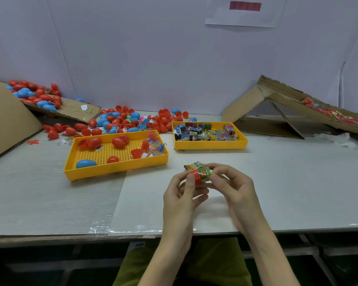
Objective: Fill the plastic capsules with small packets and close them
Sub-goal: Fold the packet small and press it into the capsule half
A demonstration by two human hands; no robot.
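Hands meet above bench (298, 182), front centre: left hand (182, 195) grips red capsule half (195, 176); right hand (234, 188) pinches green packet (205, 173) at its open mouth. Behind: yellow tray (112, 168) with capsules, second yellow tray (211, 144) with packets.

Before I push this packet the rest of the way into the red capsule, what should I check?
1. Left hand grips the red capsule: ok.
2. Right hand pinches the green packet: ok.
3. Green packet fully inside: not ok, it sticks out.
4. Second packet behind the capsule, held or lying loose: cannot tell.
5. Right tray stocked with packets: ok.
6. Red capsule pieces in the left tray: ok.
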